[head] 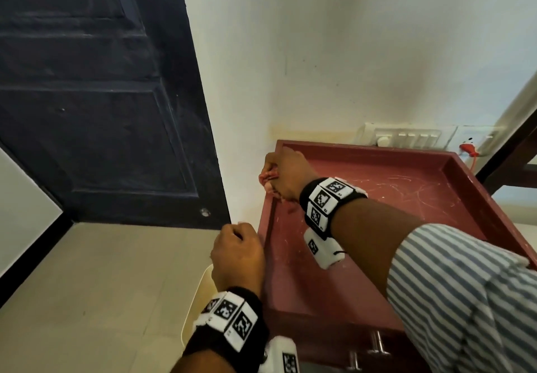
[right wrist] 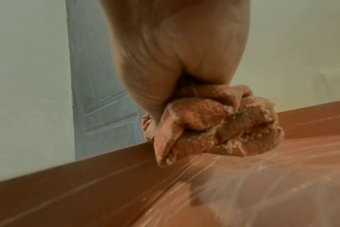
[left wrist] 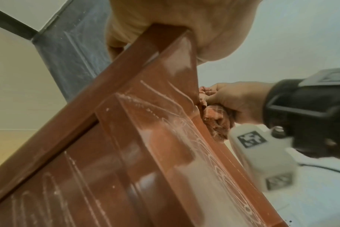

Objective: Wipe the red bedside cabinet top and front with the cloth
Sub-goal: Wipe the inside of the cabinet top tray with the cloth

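Right hand [head: 286, 173] fingers bunching cloth [right wrist: 219, 127] against cabinet [head: 377, 198] rim, left hand [head: 238, 253] gripping edge

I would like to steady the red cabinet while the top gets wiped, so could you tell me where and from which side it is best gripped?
Grip the raised rim on the cabinet's left side, coming from outside and above. The rim stands up as a narrow lip that fingers can curl over, as the left hand does now, clear of the right hand and cloth.
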Motion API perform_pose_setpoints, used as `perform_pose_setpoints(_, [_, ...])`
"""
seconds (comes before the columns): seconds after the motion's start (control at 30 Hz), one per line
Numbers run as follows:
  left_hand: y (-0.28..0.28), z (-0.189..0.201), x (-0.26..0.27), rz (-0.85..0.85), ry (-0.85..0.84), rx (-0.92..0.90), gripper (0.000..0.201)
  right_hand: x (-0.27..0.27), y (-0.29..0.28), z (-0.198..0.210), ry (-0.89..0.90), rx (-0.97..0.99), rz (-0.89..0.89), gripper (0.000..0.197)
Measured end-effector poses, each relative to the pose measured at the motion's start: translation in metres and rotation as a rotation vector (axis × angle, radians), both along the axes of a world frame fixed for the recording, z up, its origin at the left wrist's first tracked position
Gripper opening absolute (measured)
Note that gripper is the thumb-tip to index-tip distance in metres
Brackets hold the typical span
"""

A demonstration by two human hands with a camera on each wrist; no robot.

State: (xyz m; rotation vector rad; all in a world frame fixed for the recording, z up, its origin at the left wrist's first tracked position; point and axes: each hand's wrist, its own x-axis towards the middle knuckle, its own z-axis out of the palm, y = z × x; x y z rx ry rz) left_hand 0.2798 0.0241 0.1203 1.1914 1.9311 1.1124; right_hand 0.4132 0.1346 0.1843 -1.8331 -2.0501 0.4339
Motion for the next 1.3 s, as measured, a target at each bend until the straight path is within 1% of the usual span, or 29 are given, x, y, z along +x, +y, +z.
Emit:
perform_pose_setpoints(0.1, [-0.004, 0.003, 0.000, 0.006, 0.009, 0.059, 0.039, 0.007, 0.037, 0.009, -0.028, 0.011, -0.051, 0.017])
perform_pose_setpoints(0.2, [-0.010, 0.010, 0.002, -0.002, -0.038, 0.106, 0.044, 0.016, 0.067, 0.018, -0.087, -0.002, -0.089, 0.021])
perform_pose_setpoints(0.27, [-0.009, 0.011, 0.003, -0.011, -0.071, 0.132, 0.049, 0.020, 0.091, 0.018, -0.093, 0.006, -0.118, 0.023])
perform_pose_setpoints(0.37, [-0.008, 0.005, 0.003, -0.019, -0.087, 0.129, 0.054, 0.028, 0.108, 0.015, -0.060, 0.026, -0.161, 0.023])
perform_pose_setpoints(0.5, [-0.001, 0.001, 0.003, -0.023, -0.094, 0.093, 0.068, 0.030, 0.107, 0.010, -0.031, 0.046, -0.166, 0.023])
perform_pose_setpoints(0.6, [-0.002, 0.006, 0.001, -0.036, -0.102, 0.089, 0.076, 0.028, 0.089, 0.005, 0.010, 0.073, -0.160, 0.024])
perform_pose_setpoints(0.7, [-0.005, 0.005, 0.000, -0.031, -0.098, 0.103, 0.078, 0.021, 0.059, 0.004, 0.063, 0.042, -0.136, 0.020])
perform_pose_setpoints(0.77, [-0.005, 0.005, 0.000, -0.027, -0.092, 0.061, 0.085, 0.014, 0.032, 0.005, 0.119, 0.046, -0.088, 0.015])
perform_pose_setpoints(0.83, [-0.004, 0.007, -0.002, -0.009, -0.120, -0.001, 0.091, 0.006, 0.007, 0.003, 0.136, 0.055, -0.070, 0.016])
perform_pose_setpoints(0.9, [-0.006, 0.011, -0.002, -0.008, -0.189, -0.002, 0.091, -0.001, -0.023, 0.000, 0.165, 0.042, -0.070, 0.027])
perform_pose_setpoints(1.0, [-0.012, 0.018, -0.003, -0.027, -0.323, 0.026, 0.080, -0.015, -0.067, -0.006, 0.167, 0.056, -0.039, 0.029])
perform_pose_setpoints(1.03, [-0.014, 0.020, -0.003, -0.036, -0.342, 0.009, 0.081, -0.018, -0.083, -0.006, 0.163, 0.066, -0.031, 0.028])
perform_pose_setpoints(1.07, [-0.014, 0.020, -0.004, -0.044, -0.370, -0.030, 0.086, -0.022, -0.095, -0.009, 0.157, 0.077, -0.018, 0.027])
perform_pose_setpoints(1.1, [-0.014, 0.016, -0.005, -0.056, -0.411, -0.073, 0.095, -0.025, -0.108, -0.010, 0.157, 0.086, -0.002, 0.025])
perform_pose_setpoints(1.13, [-0.009, 0.009, -0.008, -0.079, -0.469, -0.128, 0.105, -0.027, -0.120, -0.013, 0.161, 0.093, 0.014, 0.022])
perform_pose_setpoints(1.17, [-0.005, 0.003, -0.012, -0.100, -0.523, -0.176, 0.110, -0.029, -0.132, -0.015, 0.169, 0.101, 0.022, 0.020])
perform_pose_setpoints(1.2, [-0.006, 0.004, -0.018, -0.121, -0.571, -0.216, 0.105, -0.030, -0.143, -0.019, 0.181, 0.109, 0.024, 0.021])
perform_pose_setpoints(1.23, [-0.009, 0.010, -0.023, -0.146, -0.608, -0.255, 0.096, -0.029, -0.152, -0.022, 0.200, 0.106, 0.020, 0.025])
perform_pose_setpoints(1.3, [-0.014, 0.020, -0.030, -0.188, -0.638, -0.302, 0.083, -0.028, -0.166, -0.028, 0.290, 0.072, 0.022, 0.030])
